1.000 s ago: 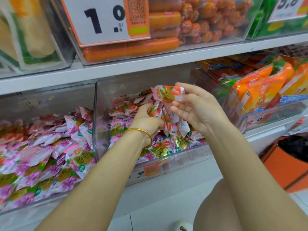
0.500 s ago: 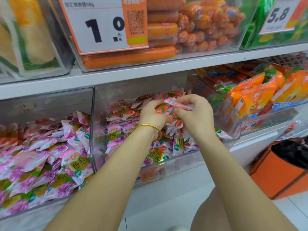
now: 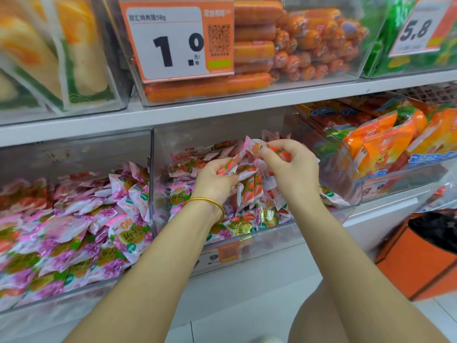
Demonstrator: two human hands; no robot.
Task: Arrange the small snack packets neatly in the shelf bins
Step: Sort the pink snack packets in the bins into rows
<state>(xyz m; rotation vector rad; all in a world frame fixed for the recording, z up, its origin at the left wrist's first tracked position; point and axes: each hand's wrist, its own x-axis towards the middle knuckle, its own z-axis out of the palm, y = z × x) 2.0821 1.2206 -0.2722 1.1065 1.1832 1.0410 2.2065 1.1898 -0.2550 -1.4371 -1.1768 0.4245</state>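
In the middle clear bin (image 3: 153,174) on the lower shelf (image 3: 222,108), both hands work above a loose heap of small strawberry-print snack packets (image 3: 249,194). The left hand (image 3: 214,178), with a gold bangle (image 3: 210,202) on its wrist, has its fingers curled round a bunch of these packets at the level of the heap. The right hand (image 3: 295,170) sits just beside it and a little higher, with thumb and forefinger pinching a raised packet (image 3: 256,147) by its crinkled edge; its other fingers are folded in. The packets in the two hands touch one another between the hands. More packets of the same kind lie flat and tilted along the back and front of this bin, some leaning on its front wall. The neighbouring bin to the left (image 3: 74,154) holds a heap of purple-print packets (image 3: 74,233), lying in no order. To the right, another clear bin holds orange packs (image 3: 378,144) standing on edge. On the shelf above, a bin of orange sausages (image 3: 253,52) carries a price card (image 3: 173,43) reading 1.0, and a second card (image 3: 418,30) at the far right reads 5.8
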